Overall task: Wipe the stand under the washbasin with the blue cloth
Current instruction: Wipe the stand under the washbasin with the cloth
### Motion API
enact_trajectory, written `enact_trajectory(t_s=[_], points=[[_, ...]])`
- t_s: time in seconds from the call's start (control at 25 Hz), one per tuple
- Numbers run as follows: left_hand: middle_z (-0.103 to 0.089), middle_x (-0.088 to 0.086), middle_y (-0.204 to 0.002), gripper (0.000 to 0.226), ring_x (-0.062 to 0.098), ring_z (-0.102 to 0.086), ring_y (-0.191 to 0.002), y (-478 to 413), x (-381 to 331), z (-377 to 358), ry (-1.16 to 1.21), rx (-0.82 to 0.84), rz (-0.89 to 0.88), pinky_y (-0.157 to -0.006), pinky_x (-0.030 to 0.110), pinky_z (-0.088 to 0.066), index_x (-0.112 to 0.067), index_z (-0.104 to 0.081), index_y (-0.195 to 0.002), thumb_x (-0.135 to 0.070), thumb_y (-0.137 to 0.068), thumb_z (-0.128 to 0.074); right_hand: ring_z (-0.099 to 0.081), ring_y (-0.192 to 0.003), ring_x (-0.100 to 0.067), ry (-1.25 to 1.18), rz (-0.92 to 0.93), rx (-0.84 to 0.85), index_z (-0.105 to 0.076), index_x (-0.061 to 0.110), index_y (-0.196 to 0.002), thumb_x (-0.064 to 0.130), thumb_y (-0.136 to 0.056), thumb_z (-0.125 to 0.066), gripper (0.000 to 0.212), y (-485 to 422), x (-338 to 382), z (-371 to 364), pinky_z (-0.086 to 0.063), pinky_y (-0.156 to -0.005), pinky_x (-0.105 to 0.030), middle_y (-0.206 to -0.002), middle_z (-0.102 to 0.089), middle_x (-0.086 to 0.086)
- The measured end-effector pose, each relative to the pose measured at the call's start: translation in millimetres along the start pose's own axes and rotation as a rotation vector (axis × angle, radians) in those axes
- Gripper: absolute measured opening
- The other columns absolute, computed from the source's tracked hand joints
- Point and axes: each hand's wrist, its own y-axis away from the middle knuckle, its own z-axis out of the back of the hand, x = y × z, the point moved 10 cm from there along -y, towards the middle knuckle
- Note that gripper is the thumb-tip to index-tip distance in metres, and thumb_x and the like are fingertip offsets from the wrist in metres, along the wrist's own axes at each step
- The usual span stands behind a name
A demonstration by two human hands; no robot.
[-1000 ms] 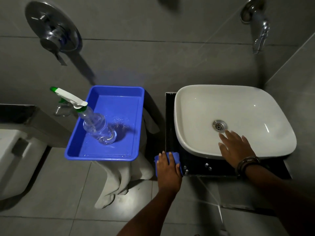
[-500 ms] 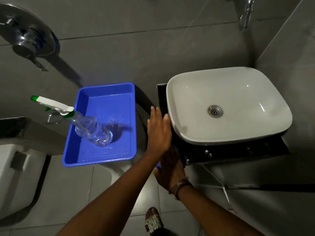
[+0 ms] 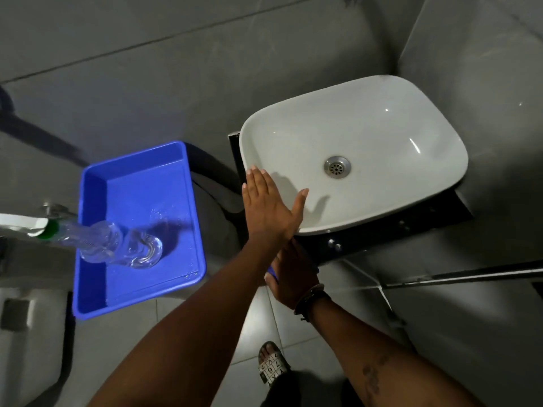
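Note:
The white washbasin (image 3: 382,136) sits on a black stand (image 3: 390,233) in the corner. My left hand (image 3: 269,210) lies flat and open on the basin's left rim, fingers together and thumb spread. Below it, my right hand (image 3: 293,271), with a bracelet at the wrist, presses the blue cloth (image 3: 272,273) against the stand's front-left corner. Only thin blue slivers of the cloth show around that hand. My forearms cross just under the basin's edge.
A blue tray (image 3: 88,230) holding a clear spray bottle (image 3: 117,245) with a green-and-white head stands left of the basin. A white toilet (image 3: 26,333) is at far left. My sandalled foot (image 3: 271,365) is on the tiled floor. Grey walls close the back and right.
The hands swapped roles: the left let go of the cloth and moved up to the basin's left rim, while the right left the basin's front and took over the cloth. The view shifted.

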Motion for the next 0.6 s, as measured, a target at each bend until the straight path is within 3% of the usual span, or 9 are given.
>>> enact_trajectory(t_s=[0.12,0.28,0.44,0.6], points=[[-0.004,0.022,-0.165,0.104,0.031,0.001,-0.155,1,21,9,-0.053,-0.045,0.043,-0.126,0.046,-0.002,0.002,-0.01,-0.154,-0.076,-0.086,-0.024,-0.027,-0.144,-0.025,0.076,0.069,0.087,-0.023,0.015,-0.149,0.052,-0.089,-0.033,0.07,6,-28,7,-0.018,-0.121,-0.043,-0.154,-0.034,-0.005],[-0.013,0.027,-0.162,0.104,0.036,-0.008,-0.153,0,22,6,-0.098,-0.092,0.036,-0.125,0.05,-0.009,0.005,-0.018,-0.151,-0.075,-0.085,-0.027,-0.049,-0.131,-0.026,0.159,0.095,0.13,-0.044,0.011,-0.14,0.05,-0.089,-0.04,0.065,30,-104,31,-0.029,-0.117,-0.042,-0.142,-0.053,-0.007],[-0.014,0.027,-0.162,0.104,0.037,-0.008,-0.153,-4,25,1,-0.123,-0.101,0.034,-0.125,0.05,-0.009,0.005,-0.017,-0.151,-0.075,-0.085,-0.028,-0.059,-0.116,-0.033,0.178,-0.111,-0.007,-0.06,0.005,-0.124,0.042,-0.089,-0.046,0.054,43,-220,78,-0.026,-0.115,-0.044,-0.124,-0.065,-0.015],[-0.011,0.026,-0.163,0.106,0.035,-0.006,-0.153,-4,28,1,-0.146,-0.103,0.04,-0.125,0.05,-0.007,0.004,-0.015,-0.152,-0.077,-0.085,-0.025,-0.046,-0.132,-0.033,0.207,-0.394,-0.088,-0.055,0.002,-0.129,0.041,-0.092,-0.034,0.057,55,-322,117,-0.022,-0.119,-0.046,-0.135,-0.057,-0.019]])
